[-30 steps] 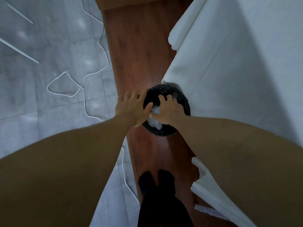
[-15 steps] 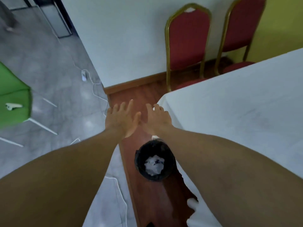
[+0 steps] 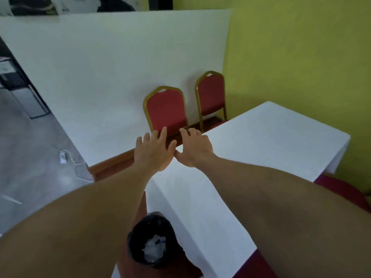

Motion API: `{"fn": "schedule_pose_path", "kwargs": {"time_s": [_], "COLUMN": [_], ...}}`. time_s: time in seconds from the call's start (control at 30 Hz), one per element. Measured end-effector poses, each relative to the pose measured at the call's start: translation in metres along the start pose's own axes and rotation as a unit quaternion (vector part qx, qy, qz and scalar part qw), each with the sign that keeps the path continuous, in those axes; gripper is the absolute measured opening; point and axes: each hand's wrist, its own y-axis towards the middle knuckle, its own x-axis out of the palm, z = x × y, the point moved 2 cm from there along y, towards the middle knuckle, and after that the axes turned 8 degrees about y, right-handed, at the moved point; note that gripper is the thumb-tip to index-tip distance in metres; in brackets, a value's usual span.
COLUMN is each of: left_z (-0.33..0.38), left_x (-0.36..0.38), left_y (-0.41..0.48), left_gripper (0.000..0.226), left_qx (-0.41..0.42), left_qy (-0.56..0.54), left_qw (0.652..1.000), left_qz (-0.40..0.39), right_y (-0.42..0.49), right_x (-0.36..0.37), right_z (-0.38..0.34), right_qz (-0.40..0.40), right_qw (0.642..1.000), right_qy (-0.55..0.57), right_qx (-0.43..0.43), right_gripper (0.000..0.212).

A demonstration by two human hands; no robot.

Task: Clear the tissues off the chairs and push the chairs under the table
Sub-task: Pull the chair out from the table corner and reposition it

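Two red chairs with gold frames stand against the white partition at the table's far end, the nearer chair (image 3: 165, 109) left of the farther chair (image 3: 211, 97). Their seats are mostly hidden by the table. My left hand (image 3: 153, 151) and my right hand (image 3: 193, 149) are stretched out side by side above the table's near corner, fingers straight and holding nothing. Crumpled white tissues (image 3: 153, 247) lie inside the black bin (image 3: 168, 229) on the floor below my arms. A third red chair seat (image 3: 341, 189) shows at the table's right side.
The table with a white cloth (image 3: 271, 141) fills the right. A white partition (image 3: 100, 77) and a yellow wall (image 3: 301, 57) close the back. White cable and a plug (image 3: 63, 157) lie on the grey floor at left.
My view has lifted from the bin to the chairs. Both hands left the bin, where the right hand let tissue go, and now reach forward with nothing in them.
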Motion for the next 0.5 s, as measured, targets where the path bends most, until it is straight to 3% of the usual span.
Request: {"fn": "schedule_pose_path", "kwargs": {"time_s": [0.5], "left_z": [0.333], "left_x": [-0.133], "left_y": [-0.058], "left_gripper": [0.069], "left_qx": [0.222], "left_qy": [-0.067], "left_qw": [0.972], "left_qz": [0.034], "right_y": [-0.203], "right_x": [-0.182], "right_z": [0.262], "right_qz": [0.053], "right_qw": [0.970], "right_qy": [-0.080], "right_qx": [0.223], "right_gripper": [0.082]}}
